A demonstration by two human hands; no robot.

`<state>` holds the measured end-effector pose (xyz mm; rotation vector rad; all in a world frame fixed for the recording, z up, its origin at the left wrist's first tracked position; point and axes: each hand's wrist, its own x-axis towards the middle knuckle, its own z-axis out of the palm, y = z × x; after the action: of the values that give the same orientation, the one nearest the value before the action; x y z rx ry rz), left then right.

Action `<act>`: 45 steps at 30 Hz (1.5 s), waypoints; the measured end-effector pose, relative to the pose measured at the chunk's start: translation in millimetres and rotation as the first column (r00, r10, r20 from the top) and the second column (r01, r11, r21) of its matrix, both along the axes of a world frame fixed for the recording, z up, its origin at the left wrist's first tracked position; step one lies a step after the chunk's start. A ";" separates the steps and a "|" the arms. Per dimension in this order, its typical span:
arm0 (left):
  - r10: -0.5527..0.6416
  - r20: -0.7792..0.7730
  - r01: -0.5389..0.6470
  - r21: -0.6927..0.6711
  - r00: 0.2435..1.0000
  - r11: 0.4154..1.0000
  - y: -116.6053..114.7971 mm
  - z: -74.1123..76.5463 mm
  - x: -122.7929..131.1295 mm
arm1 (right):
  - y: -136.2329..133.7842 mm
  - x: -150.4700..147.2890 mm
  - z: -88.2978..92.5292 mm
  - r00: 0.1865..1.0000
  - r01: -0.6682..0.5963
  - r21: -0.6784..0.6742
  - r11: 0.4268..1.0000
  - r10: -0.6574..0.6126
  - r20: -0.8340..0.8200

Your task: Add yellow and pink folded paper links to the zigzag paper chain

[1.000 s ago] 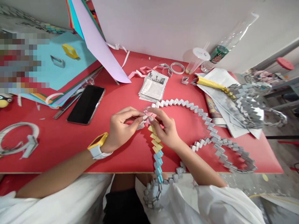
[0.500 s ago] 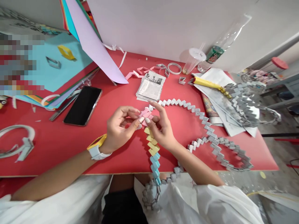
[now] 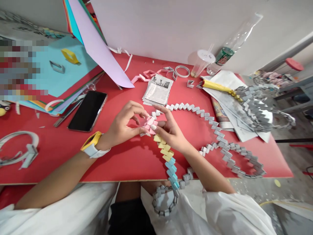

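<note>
My left hand (image 3: 122, 125) and my right hand (image 3: 172, 132) meet over the red table (image 3: 127, 156), both pinching the pink end links (image 3: 149, 123) of a folded-paper chain. Below my fingers the chain runs through yellow links (image 3: 164, 149) and blue links (image 3: 172, 173), then grey newspaper links that curl into my lap (image 3: 162, 202). A long grey stretch of the chain (image 3: 220, 140) loops across the table to the right. A yellow and white watch (image 3: 91, 146) sits on my left wrist.
A black phone (image 3: 87, 110) lies left of my hands. A stack of cut newspaper slips (image 3: 157, 91) sits behind them. Coloured paper sheets (image 3: 70, 65) lean at the back left, a plastic cup (image 3: 201, 62) and bottle (image 3: 232, 45) at the back, a second grey chain pile (image 3: 256, 104) on newspapers at right.
My left hand has slid left and opened its fingers wider around the pink links. The chain's coloured part has swung slightly right, and the grey loop in my lap has shifted.
</note>
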<state>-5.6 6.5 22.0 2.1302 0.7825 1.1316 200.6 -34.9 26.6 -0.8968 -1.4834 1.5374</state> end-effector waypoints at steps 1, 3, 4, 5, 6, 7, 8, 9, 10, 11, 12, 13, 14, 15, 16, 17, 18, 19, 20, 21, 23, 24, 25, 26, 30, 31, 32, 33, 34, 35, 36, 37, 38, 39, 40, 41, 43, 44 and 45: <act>-0.012 -0.002 0.012 -0.003 1.000 1.000 0.6 0.1 -0.3 | 0.4 0.6 0.2 1.000 -0.007 0.002 1.000 0.007 0.002; -0.036 -0.026 0.036 -0.004 0.999 0.999 2.3 0.8 -1.1 | 0.9 1.4 1.1 1.000 -0.022 0.000 1.000 0.022 0.005; -0.046 -0.048 0.046 0.003 0.998 0.999 3.2 1.4 -1.6 | 1.0 1.7 1.8 1.000 -0.029 -0.002 1.000 0.029 0.009; -0.053 -0.074 0.054 0.016 0.996 0.998 4.0 1.9 -2.1 | 1.1 1.9 2.4 0.999 -0.037 -0.004 0.999 0.037 0.014; -0.055 -0.103 0.059 0.036 0.993 0.998 4.7 2.4 -2.6 | 1.1 2.1 2.9 0.999 -0.044 -0.007 0.999 0.044 0.018; -0.052 -0.135 0.060 0.057 0.990 0.997 5.4 2.7 -3.0 | 1.1 2.4 3.3 0.998 -0.051 -0.009 0.999 0.051 0.022; -0.045 -0.161 0.058 0.075 0.986 0.996 5.9 2.9 -3.3 | 1.1 2.6 3.5 0.998 -0.057 -0.012 0.998 0.057 0.025; -0.039 -0.179 0.056 0.089 0.983 0.994 6.3 3.0 -3.4 | 1.0 2.9 3.5 0.998 -0.061 -0.016 0.998 0.062 0.026; -0.033 -0.193 0.052 0.097 0.981 0.994 6.7 3.0 -3.4 | 1.1 3.1 3.4 0.998 -0.065 -0.021 0.998 0.065 0.025; -0.028 -0.201 0.049 0.101 0.979 0.994 6.9 3.0 -3.2 | 1.2 3.4 3.2 0.997 -0.068 -0.026 0.997 0.069 0.022; -0.023 -0.203 0.046 0.107 0.979 0.993 7.1 3.1 -2.8 | 1.3 3.5 3.1 0.997 -0.069 -0.029 0.997 0.070 0.017; -0.019 -0.199 0.042 0.115 0.980 0.992 7.1 3.1 -2.4 | 1.5 3.6 3.0 0.997 -0.071 -0.032 0.997 0.071 0.010; -0.013 -0.191 0.038 0.124 0.982 0.992 6.9 3.2 -1.9 | 1.7 3.6 3.0 0.997 -0.072 -0.036 0.997 0.072 0.004; -0.006 -0.178 0.030 0.132 0.984 0.991 6.4 3.1 -1.3 | 1.9 3.6 3.3 0.997 -0.073 -0.039 0.997 0.073 -0.002; 0.006 -0.156 0.015 0.134 0.988 0.991 5.7 2.7 -0.6 | 2.1 3.5 3.8 0.997 -0.072 -0.042 0.996 0.072 -0.007; 0.019 -0.125 -0.003 0.125 0.992 0.992 4.7 2.0 0.2 | 2.3 3.4 4.4 0.998 -0.069 -0.046 0.997 0.069 -0.010; 0.028 -0.087 -0.019 0.098 0.996 0.995 3.5 0.9 1.1 | 2.4 3.4 5.1 0.998 -0.069 -0.051 0.996 0.068 -0.014; 0.034 -0.040 -0.032 0.055 0.999 0.998 2.2 -0.6 2.1 | 2.5 3.4 5.8 0.997 -0.071 -0.056 0.996 0.070 -0.021; 0.039 0.011 -0.039 0.004 0.999 0.999 0.8 -2.5 3.2 | 2.6 3.5 6.4 0.997 -0.074 -0.059 0.996 0.072 -0.028; 0.041 0.060 -0.038 -0.047 0.997 0.998 -0.5 -4.5 4.3 | 2.7 3.7 6.7 0.997 -0.074 -0.057 0.996 0.072 -0.033; 0.032 0.138 -0.015 -0.120 0.990 0.993 -2.7 -8.2 6.4 | 2.7 4.0 6.5 0.997 -0.069 -0.047 0.996 0.068 -0.029; 0.028 0.163 -0.005 -0.142 0.986 0.990 -3.4 -9.5 7.2 | 2.7 4.1 6.0 0.998 -0.062 -0.040 0.997 0.061 -0.024; 0.027 0.179 0.002 -0.158 0.983 0.987 -3.9 -10.3 7.8 | 2.8 4.2 5.2 0.998 -0.053 -0.031 0.998 0.052 -0.020; 0.027 0.188 0.006 -0.174 0.982 0.985 -4.2 -10.6 8.2 | 2.8 4.1 4.2 0.999 -0.044 -0.022 0.999 0.044 -0.019; 0.032 0.197 0.015 -0.231 0.980 0.973 -4.6 -9.3 8.2 | 2.7 2.6 1.0 1.000 -0.013 0.023 1.000 0.014 -0.019; 0.027 0.198 0.021 -0.238 0.980 0.971 -4.9 -9.4 8.4 | 2.6 2.2 0.8 1.000 -0.007 0.030 1.000 0.008 -0.013; 0.022 0.196 0.026 -0.243 0.980 0.970 -5.5 -9.8 8.7 | 2.4 1.8 0.9 1.000 -0.003 0.036 0.999 0.004 -0.006; 0.018 0.188 0.030 -0.246 0.982 0.969 -6.3 -10.6 9.2 | 2.3 1.6 1.3 1.000 0.000 0.041 0.999 0.000 -0.001; 0.013 0.175 0.031 -0.247 0.984 0.968 -7.2 -11.7 9.9 | 2.1 1.5 1.9 1.000 0.005 0.044 0.999 -0.005 0.002; 0.007 0.160 0.032 -0.242 0.987 0.970 -7.9 -12.8 10.3 | 2.1 1.6 2.4 1.000 0.008 0.047 0.999 -0.008 0.006; 0.002 0.145 0.032 -0.232 0.989 0.972 -8.1 -13.5 10.2 | 2.1 2.0 2.9 1.000 0.009 0.049 0.999 -0.010 0.010; -0.004 0.131 0.032 -0.212 0.991 0.977 -7.5 -13.5 9.3 | 2.2 2.4 3.2 1.000 0.008 0.050 0.999 -0.009 0.013; -0.008 0.114 0.029 -0.181 0.993 0.983 -5.8 -12.3 7.1 | 2.4 3.0 3.1 1.000 0.002 0.046 0.999 -0.003 0.017; -0.019 0.081 0.031 -0.139 0.996 0.990 -2.8 -9.7 3.5 | 2.8 3.6 2.7 1.000 -0.006 0.038 0.999 0.006 0.020; -0.041 0.026 0.043 -0.085 0.999 0.995 1.8 -5.6 -1.4 | 3.4 4.1 1.9 1.000 -0.012 0.029 0.999 0.012 0.025; -0.051 -0.051 0.051 -0.014 0.997 0.999 7.6 -0.1 -7.3 | 4.1 4.5 0.7 1.000 -0.008 0.019 1.000 0.008 0.028; -0.026 -0.304 0.081 0.169 0.952 0.982 21.0 13.5 -19.2 | 6.0 4.8 -2.2 0.999 0.036 -0.003 0.999 -0.035 0.036; 0.095 -0.425 0.043 0.305 0.900 0.951 27.2 20.4 -23.4 | 7.2 4.7 -3.7 0.997 0.069 -0.014 0.998 -0.068 0.037; 0.250 -0.561 0.017 0.427 0.789 0.904 32.4 26.5 -25.3 | 8.4 4.4 -5.2 0.995 0.098 -0.027 0.995 -0.097 0.036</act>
<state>-31.0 38.9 48.5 2.9131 1.0399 0.6907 205.0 -26.4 21.3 -1.0020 -1.4239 1.4821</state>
